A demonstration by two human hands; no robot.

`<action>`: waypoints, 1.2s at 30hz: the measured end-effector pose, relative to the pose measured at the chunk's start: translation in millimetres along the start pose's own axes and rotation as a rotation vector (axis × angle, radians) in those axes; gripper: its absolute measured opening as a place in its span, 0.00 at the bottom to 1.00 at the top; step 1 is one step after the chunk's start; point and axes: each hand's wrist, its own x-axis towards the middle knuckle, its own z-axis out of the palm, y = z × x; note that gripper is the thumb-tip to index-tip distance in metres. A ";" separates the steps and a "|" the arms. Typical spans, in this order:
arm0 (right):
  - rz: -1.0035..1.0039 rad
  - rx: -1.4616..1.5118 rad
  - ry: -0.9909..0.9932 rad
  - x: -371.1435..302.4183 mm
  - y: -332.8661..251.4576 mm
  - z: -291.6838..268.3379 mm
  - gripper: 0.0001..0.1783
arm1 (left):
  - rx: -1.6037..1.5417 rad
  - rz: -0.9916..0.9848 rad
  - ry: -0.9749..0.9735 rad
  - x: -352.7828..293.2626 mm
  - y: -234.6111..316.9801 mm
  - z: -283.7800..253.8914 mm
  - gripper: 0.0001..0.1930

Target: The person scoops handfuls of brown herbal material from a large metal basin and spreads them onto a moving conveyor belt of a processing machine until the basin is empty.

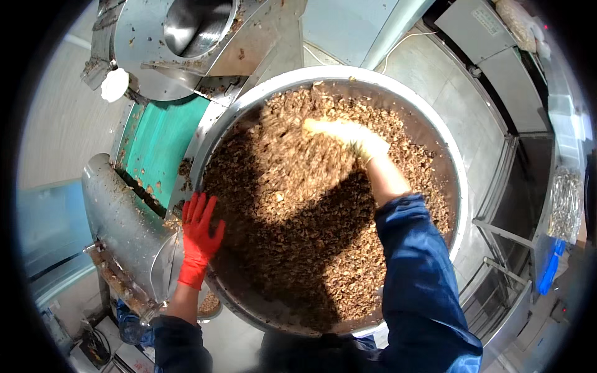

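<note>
At centre, the right hand (pixel 356 138) is blurred and overexposed, its fingers indistinct; the smeared brown flakes (pixel 295 165) are too small to identify. The blue sleeve (pixel 413 261) hides the metal basin's (pixel 461 186) lower-right rim. The top edge crops the steel machine (pixel 140 43), upper left.

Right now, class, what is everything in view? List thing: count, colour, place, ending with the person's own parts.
Large round basin: one, silver, centre
Chopped pieces: too many to count, brown, in the basin
Belt: one, green, left of the basin
Machine with round opening: one, grey metal, upper left
Lump: one, white, beside the machine
Curved cover: one, grey metal, left
Cabinets: count unclear, grey, upper right
Strip-like item: one, blue, far right
Left hand: one, red-gloved, at the basin's left rim
Right hand: one, pale-gloved, over the pieces
Sleeves: two, dark blue, lower edge
</note>
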 end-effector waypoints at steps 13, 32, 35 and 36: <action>-0.167 0.343 0.400 -0.1 -11.0 -27.2 0.32 | -0.017 -0.009 -0.024 2.0 0.0 -5.9 0.32; -0.053 -0.026 -0.104 -90.0 -70.6 147.0 0.38 | -0.226 0.023 0.178 -8.1 -10.1 -7.2 0.26; 0.098 0.242 0.512 -162.6 -53.9 117.4 0.39 | -0.588 -0.244 0.295 -51.5 15.2 -7.1 0.23; 0.170 0.337 0.663 -182.1 -37.1 104.6 0.42 | -0.650 -0.393 0.260 -72.6 34.3 -1.5 0.24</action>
